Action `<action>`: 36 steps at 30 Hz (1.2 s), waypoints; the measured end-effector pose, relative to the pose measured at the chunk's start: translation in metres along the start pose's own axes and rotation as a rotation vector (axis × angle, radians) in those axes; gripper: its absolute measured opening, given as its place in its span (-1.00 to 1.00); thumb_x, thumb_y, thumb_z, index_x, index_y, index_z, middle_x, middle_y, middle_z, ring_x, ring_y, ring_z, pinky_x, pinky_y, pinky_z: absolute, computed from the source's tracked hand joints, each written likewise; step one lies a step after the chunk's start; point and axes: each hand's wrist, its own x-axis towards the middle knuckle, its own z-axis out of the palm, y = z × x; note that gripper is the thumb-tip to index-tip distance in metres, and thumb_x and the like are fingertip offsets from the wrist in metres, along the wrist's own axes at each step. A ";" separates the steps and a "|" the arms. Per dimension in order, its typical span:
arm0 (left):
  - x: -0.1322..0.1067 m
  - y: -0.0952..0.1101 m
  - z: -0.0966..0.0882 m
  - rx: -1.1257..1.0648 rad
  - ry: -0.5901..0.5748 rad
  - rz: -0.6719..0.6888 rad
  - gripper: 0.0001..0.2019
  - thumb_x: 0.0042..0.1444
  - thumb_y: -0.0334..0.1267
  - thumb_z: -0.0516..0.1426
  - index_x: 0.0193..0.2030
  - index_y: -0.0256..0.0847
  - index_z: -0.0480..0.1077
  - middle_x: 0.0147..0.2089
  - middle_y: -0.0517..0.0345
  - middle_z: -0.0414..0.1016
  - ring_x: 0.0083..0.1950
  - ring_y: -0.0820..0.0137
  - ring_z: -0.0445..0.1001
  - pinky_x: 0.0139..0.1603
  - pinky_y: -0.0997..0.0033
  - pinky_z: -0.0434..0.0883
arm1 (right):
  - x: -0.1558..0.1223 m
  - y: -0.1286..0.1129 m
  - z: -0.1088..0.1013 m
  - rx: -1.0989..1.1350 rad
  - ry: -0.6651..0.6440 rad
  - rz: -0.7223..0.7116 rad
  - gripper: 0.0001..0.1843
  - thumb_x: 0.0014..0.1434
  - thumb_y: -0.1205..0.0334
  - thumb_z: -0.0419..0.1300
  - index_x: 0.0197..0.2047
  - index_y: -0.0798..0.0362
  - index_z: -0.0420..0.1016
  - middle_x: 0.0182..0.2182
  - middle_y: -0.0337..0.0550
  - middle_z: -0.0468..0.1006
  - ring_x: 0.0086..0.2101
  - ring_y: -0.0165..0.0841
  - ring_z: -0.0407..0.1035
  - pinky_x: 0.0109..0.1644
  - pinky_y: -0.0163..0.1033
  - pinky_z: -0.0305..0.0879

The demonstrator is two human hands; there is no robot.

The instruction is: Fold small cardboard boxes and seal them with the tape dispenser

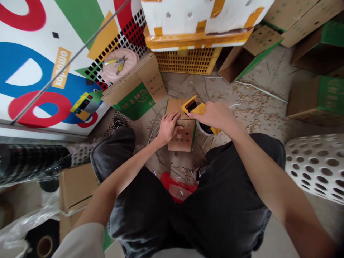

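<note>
– Down between the knees [113,154], what is the left hand [168,127] doing on my feed?

– Lying open, fingers spread, pressing on a small holed cardboard carton [180,138]. It grips nothing.

– And the right hand [213,116]?

– Wrapped around a yellow tape dispenser [194,106], just above the carton. The fingers hide the tape's end, so I can't tell whether it touches the cardboard.

– Further out?

– A red object [176,187] sits cut off by the legs; I can't make out what it is. Past the carton lie a flattened green-printed carton [137,102] and a yellow plastic crate [186,61]. Yellow-handled pliers [116,63] rest on a pink disc [130,59], and wood shavings [255,96] litter the concrete floor [271,68].
</note>
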 end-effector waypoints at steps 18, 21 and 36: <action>0.020 -0.017 -0.016 0.080 -0.128 0.121 -0.41 0.39 -0.22 0.12 0.51 -0.29 0.23 0.50 -0.31 0.34 0.50 -0.05 0.34 0.45 -0.12 0.29 | 0.000 0.000 0.001 0.016 0.004 -0.009 -0.02 0.14 -0.61 0.15 0.13 0.16 0.62 -0.04 0.35 0.67 -0.01 0.26 0.56 -0.05 0.12 0.43; 0.024 -0.025 -0.017 0.070 -0.137 0.147 -0.49 0.47 -0.27 -0.02 0.51 -0.26 0.25 0.49 -0.29 0.37 0.49 0.00 0.36 0.41 -0.10 0.32 | -0.001 0.000 0.000 0.013 0.000 -0.005 -0.03 0.14 -0.60 0.15 0.14 0.15 0.62 -0.03 0.34 0.67 0.00 0.23 0.56 -0.04 0.11 0.43; 0.019 -0.019 -0.003 0.034 -0.104 0.116 -0.25 0.26 -0.10 0.25 0.52 -0.30 0.17 0.49 -0.37 0.30 0.48 -0.17 0.27 0.47 -0.22 0.25 | -0.001 0.000 0.000 -0.004 -0.003 -0.008 -0.04 0.15 -0.59 0.16 0.12 0.17 0.62 -0.04 0.35 0.68 0.01 0.19 0.57 -0.05 0.05 0.45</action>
